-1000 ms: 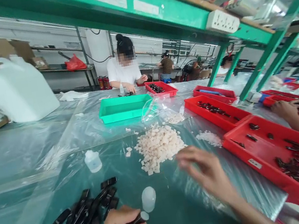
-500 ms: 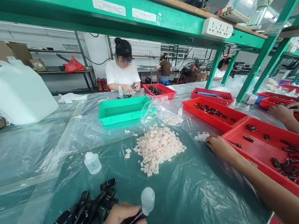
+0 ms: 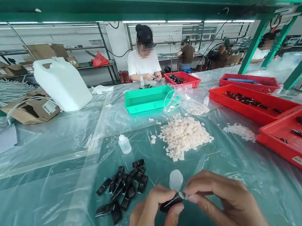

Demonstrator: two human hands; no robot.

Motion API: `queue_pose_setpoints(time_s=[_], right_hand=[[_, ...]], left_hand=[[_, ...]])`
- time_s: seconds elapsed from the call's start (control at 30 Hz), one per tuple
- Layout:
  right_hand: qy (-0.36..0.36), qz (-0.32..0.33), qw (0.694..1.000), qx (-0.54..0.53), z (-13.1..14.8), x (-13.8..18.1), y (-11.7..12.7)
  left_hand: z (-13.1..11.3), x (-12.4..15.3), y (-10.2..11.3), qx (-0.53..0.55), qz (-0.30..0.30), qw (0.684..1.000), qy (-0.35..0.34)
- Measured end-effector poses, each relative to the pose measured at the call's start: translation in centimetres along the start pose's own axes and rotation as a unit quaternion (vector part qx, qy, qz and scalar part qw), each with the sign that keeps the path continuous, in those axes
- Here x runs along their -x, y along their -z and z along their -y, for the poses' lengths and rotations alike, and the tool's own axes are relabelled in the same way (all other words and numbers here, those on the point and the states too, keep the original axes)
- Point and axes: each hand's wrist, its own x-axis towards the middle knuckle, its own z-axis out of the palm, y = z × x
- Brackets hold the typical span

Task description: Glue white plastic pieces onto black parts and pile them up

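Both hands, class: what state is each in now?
Left hand: closed, holding a black piece.
Right hand: closed at that piece's end; anything held cannot be told.

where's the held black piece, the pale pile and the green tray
held black piece (image 3: 169,203), head view, on its dark side
pale pile (image 3: 185,134), head view, on its middle
green tray (image 3: 150,106), head view, on its front wall

Glossy black piece (image 3: 170,203), tilted, between both hands (image 3: 150,221) (image 3: 225,197)
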Motion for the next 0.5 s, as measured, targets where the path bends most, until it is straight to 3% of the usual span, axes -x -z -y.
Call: queue_pose_setpoints(time_s=[0.2, 0.37, 0.5], right_hand=[[-0.043, -0.114, 0.992, -0.034, 0.3, 0.6, -2.5], [-0.106, -0.138, 0.982, -0.073, 1.1, 0.9, -3.3], [-0.113, -0.158, 0.980, -0.038, 1.6, 1.2, -3.6]], left_hand=[[0.4, 0.2, -0.1, 0.000, 0.004, 1.000, 0.003], [0.2, 0.1, -0.1, 0.005, 0.015, 1.000, 0.011], [0.0, 0.0, 0.2, -0.012, 0.016, 1.000, 0.018]])
